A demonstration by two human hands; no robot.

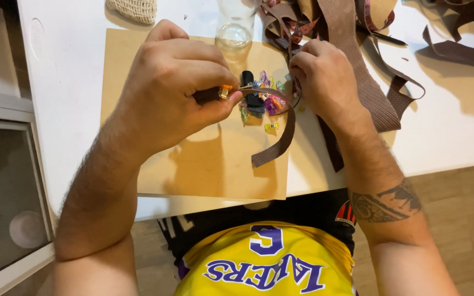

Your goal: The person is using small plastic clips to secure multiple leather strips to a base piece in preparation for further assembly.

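Observation:
My left hand [174, 90] pinches a brown strap [278, 145] together with a small orange clip [225, 91] at its fingertips. My right hand [325, 79] grips the same strap further along, where it bends down over the tan board [138, 164]. Between my hands lies a heap of small coloured clips [267, 101] around a black object [252, 96]. One yellow clip [271, 126] lies apart, just below the heap.
A clear glass jar [234, 30] stands at the board's far edge. More brown straps [368, 66] pile up at the right of the white table [67, 82], with another strip [462, 52] further right. A woven beige piece [135, 10] lies at the top left.

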